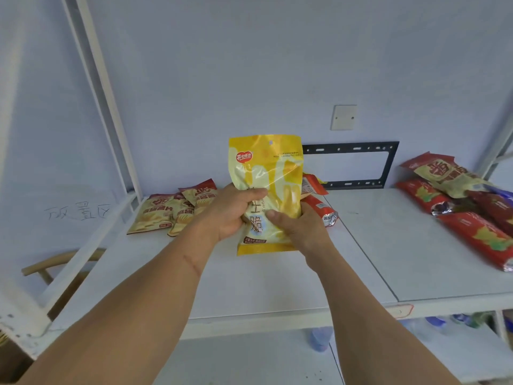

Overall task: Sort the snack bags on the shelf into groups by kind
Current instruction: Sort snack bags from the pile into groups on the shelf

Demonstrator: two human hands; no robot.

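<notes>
yellow bag (266,173): held upright above the shelf (277,279), mid-frame, front panel turned to the camera; likely kept that way so the label can be read before a group is chosen.
left hand (230,212): fingers (254,193) curled round the bag's left edge at mid-height, thumb side on the front.
right hand (298,226): fingers wrapped round the lower right edge, thumb (273,214) pressed on the front panel; both hands are closed on the same bag, nothing else is held.
tan bags (166,212): overlapping cluster laid flat at back left, one kind already grouped there, judged by matching print.
red packs (319,204): a few seen just behind the yellow bag, partly hidden; count cannot be told.
right pile (458,198): long red packs with one tan bag laid on top, still mixed, so sorting is judged unfinished.
next move: no other yellow bag is visible, so bare shelf between the groups would be needed as a new spot.
risk: glossy film, slip possible if one grip is released early.
</notes>
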